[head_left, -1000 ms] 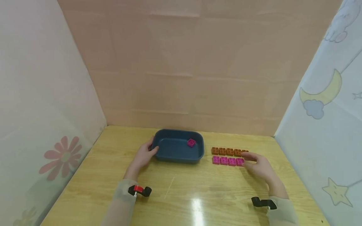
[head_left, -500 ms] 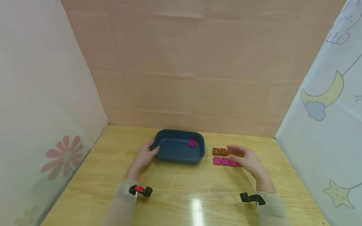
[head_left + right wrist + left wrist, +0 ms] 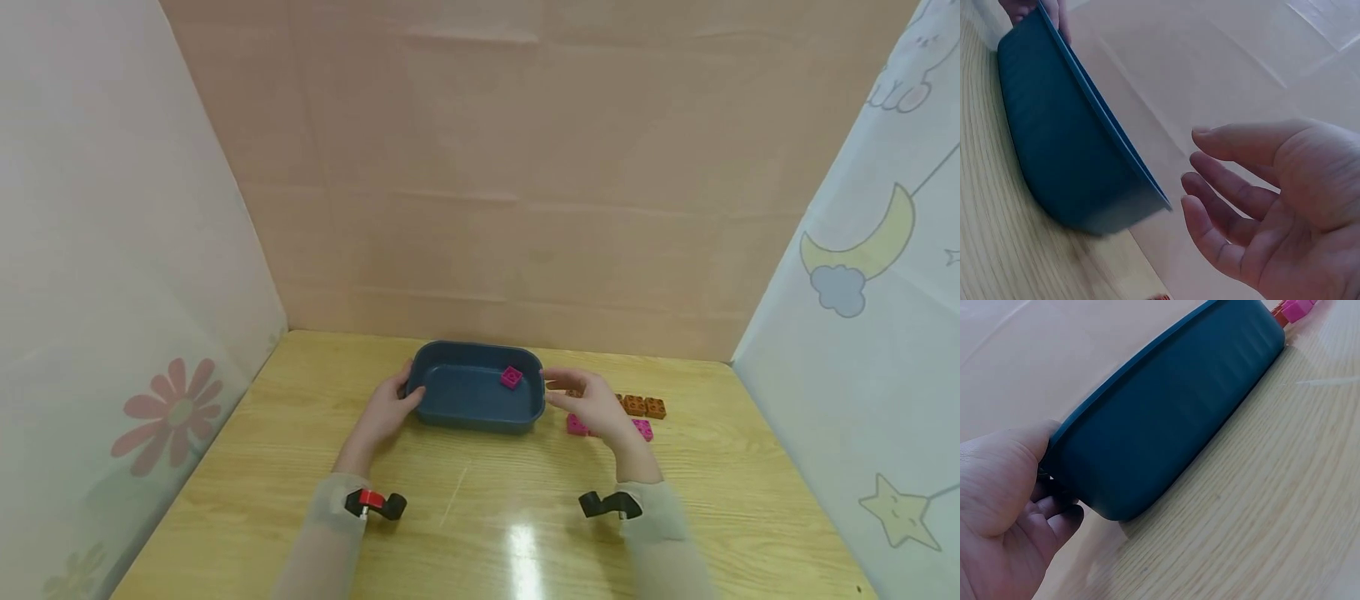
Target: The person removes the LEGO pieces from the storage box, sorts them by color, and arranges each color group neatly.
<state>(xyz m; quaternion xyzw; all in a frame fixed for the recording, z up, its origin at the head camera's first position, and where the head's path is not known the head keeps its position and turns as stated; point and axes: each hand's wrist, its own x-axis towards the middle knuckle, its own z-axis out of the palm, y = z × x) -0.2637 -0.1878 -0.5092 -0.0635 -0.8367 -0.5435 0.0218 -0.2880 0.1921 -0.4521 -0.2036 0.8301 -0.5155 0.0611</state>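
A dark blue rectangular tray stands on the wooden table, with one magenta toy building brick inside near its right end. My left hand grips the tray's left end, thumb by the rim and fingers curled around the outer wall, as the left wrist view shows. Just off the tray's right end is my right hand, holding nothing. In the right wrist view its fingers are loosely bent, and a gap separates them from the tray wall.
Right of the tray lie a row of orange-brown bricks and, nearer me, a row of pink bricks. My right hand partly covers both rows. A beige backdrop rises behind the table, with pale printed sheets at both sides.
My right hand has moved left across the brick rows to the tray's right end, uncovering the rightmost bricks. The left hand has kept its grip on the tray.
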